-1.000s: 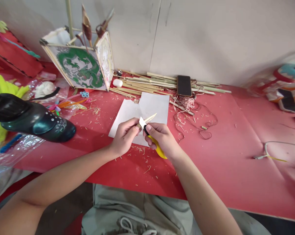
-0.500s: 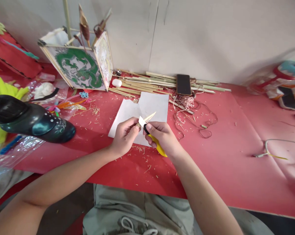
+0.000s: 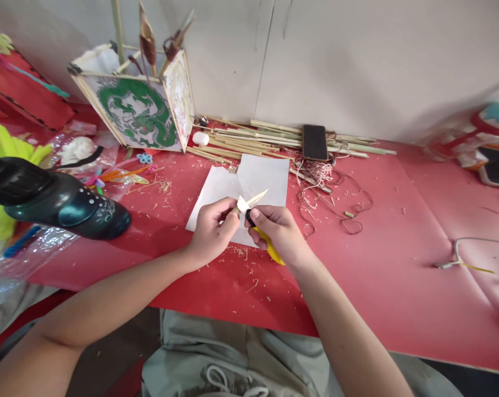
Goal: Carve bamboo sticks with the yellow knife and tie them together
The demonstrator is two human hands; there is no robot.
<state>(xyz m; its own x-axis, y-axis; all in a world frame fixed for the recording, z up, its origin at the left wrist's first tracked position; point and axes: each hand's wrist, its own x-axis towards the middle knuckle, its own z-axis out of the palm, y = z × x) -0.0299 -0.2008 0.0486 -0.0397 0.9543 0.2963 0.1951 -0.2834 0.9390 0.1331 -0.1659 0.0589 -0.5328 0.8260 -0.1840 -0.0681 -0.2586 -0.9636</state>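
Observation:
Pinched in my left hand [image 3: 214, 229] is a pale bamboo stick [image 3: 257, 198], its sharpened tip pointing up and to the right. My right hand [image 3: 279, 231] is wrapped round the yellow handle of a utility knife [image 3: 273, 249]. The knife's blade [image 3: 243, 204] lies across the stick, close to my left fingertips. Both hands are above white paper [image 3: 263, 175] on the red table [image 3: 381, 286]. Thin wood shavings [image 3: 253, 284] are scattered around and in front of the paper. My left fingers hide the near end of the stick.
Behind the paper lie several bamboo strips [image 3: 241, 144], a phone [image 3: 314, 142] and tangled string [image 3: 321, 173]. A paper-sided box with a dragon picture [image 3: 137, 113] stands at the back left. A dark bottle [image 3: 67, 201] is left of my arm. A cable [image 3: 458, 253] lies at right.
The whole view has shifted slightly, so things appear a little further right. Both hands keep the same grip, with the blade still against the bamboo stick.

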